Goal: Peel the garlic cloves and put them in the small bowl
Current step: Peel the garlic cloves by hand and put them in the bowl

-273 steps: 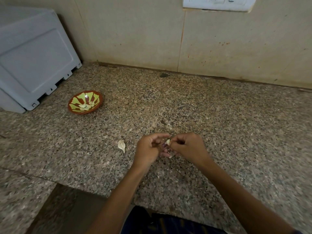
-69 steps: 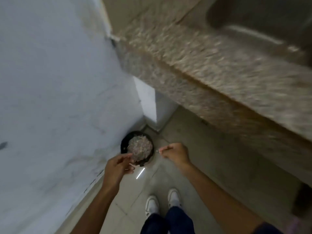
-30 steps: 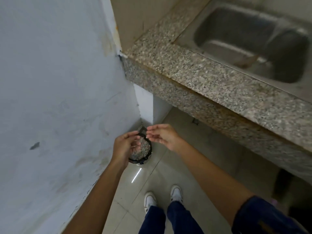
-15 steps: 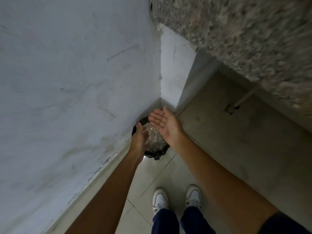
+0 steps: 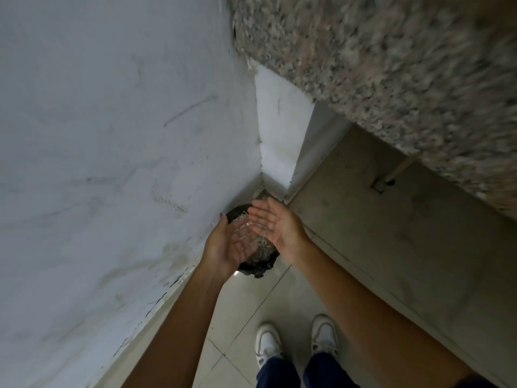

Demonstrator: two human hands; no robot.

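- Both hands are being held above a black-lined bin (image 5: pixel 258 266) that is standing on the floor (image 5: pixel 251 312) in the corner where the white wall (image 5: pixel 112 135) is meeting a white pillar (image 5: pixel 279 130).
- The left hand (image 5: pixel 228 245) is being held palm up, its fingers straight and blurred; nothing is being gripped.
- The right hand (image 5: pixel 275 222) is being held palm up, its fingers (image 5: pixel 258 210) straight and close together, empty.
- No garlic clove or small bowl is being shown; only pale scraps are being seen inside the bin.
- The granite bench (image 5: pixel 391 65) is being seen blurred at the upper right.
- White shoes (image 5: pixel 293 343) are being seen on the floor tiles.
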